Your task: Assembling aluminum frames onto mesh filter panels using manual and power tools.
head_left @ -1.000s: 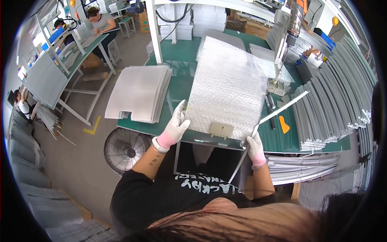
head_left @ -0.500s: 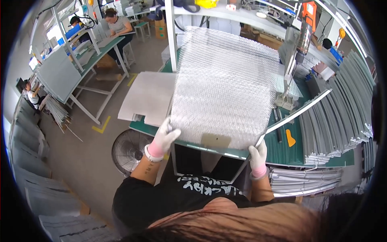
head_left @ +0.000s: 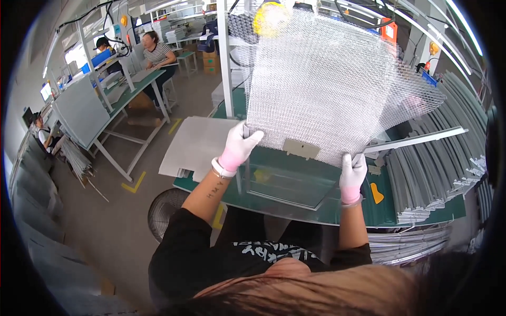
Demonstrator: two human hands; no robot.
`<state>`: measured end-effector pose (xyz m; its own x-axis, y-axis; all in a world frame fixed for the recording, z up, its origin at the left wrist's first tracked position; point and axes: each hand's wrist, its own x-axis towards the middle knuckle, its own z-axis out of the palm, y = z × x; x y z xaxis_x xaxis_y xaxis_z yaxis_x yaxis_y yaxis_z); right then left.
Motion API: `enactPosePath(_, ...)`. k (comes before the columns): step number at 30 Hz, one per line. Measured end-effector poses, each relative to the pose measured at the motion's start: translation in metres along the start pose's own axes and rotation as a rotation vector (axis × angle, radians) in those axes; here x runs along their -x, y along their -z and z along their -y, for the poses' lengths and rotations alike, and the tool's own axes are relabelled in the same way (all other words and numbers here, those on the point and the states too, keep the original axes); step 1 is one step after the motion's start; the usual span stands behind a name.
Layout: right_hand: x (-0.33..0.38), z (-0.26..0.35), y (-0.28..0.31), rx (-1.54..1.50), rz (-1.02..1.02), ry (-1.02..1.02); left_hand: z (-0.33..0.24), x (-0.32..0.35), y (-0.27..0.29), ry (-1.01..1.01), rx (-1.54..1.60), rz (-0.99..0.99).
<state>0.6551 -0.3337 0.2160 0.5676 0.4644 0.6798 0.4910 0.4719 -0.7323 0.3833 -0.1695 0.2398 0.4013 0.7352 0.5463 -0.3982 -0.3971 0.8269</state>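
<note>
A silvery expanded-metal mesh sheet [head_left: 321,79] is raised in front of me, tilted up over the bench. My left hand [head_left: 241,142], in a white glove with a pink cuff, pinches its lower left corner. My right hand [head_left: 353,176], gloved alike, grips the lower right corner. A long pale metal strip [head_left: 416,140] runs from my right hand out to the right and appears held with the mesh. A small dull rectangular plate [head_left: 301,148] shows at the sheet's lower edge. Below it, a thin rectangular outline [head_left: 295,203] appears on the green bench top [head_left: 263,215].
Pale flat sheets [head_left: 192,145] lie on the bench at left. Stacked grey strips [head_left: 432,158] fill the right side, near a yellow-orange piece [head_left: 376,193]. A white post [head_left: 225,63] rises behind. A floor fan [head_left: 166,213] stands left; a person [head_left: 158,55] sits at another bench.
Both hands have lifted the mesh up and away from me, slightly right. The strip has swung to a flatter angle with my right hand. More of the bench top shows below.
</note>
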Motion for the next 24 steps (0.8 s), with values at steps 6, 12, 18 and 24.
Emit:
enactPosePath(6, 0.009, 0.008, -0.005, 0.183, -0.077, 0.05, 0.017, 0.013, -0.009, -0.06, -0.082, -0.139)
enactPosePath(12, 0.03, -0.026, 0.007, 0.101, 0.055, -0.042, 0.035, 0.043, -0.009, 0.107, -0.097, -0.169)
enactPosePath(18, 0.065, -0.034, 0.027, 0.052, 0.412, -0.277, 0.072, 0.087, 0.019, 0.233, -0.194, -0.078)
enactPosePath(24, 0.0, 0.012, 0.015, -0.186, 0.215, -0.156, 0.001, 0.02, 0.014, -0.009, 0.145, 0.088)
